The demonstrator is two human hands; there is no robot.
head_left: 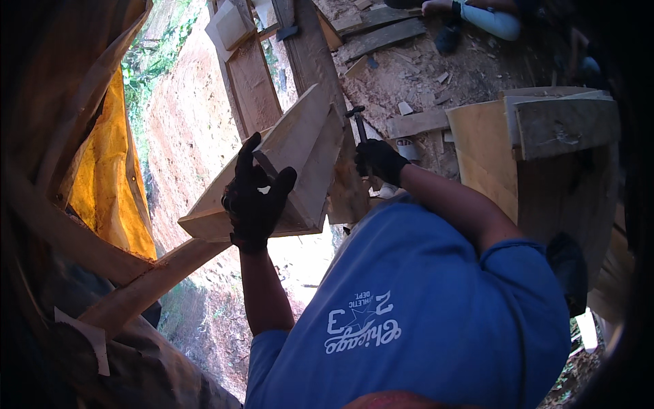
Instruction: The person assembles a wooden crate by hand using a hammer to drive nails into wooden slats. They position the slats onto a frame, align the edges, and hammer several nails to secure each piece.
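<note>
My left hand [253,204], in a black glove, is over the near-left side of an angular box of pale boards [303,153]. Its fingers and thumb are spread apart, and I see nothing held between them. Whether the palm rests on the wood is hard to tell. My right hand [383,162], also gloved in black, is closed around the handle of a hammer [360,124]. The hammer's dark head points up and away, just right of the box. Beneath the box, a long plank [310,58] runs off toward the far side.
Stacked boards [565,126] stand at the right. Loose planks [381,39] and wood chips cover the ground beyond. A wooden beam [160,283] and an orange sheet [116,177] are at the left. Another person's leg [487,20] shows at the far edge.
</note>
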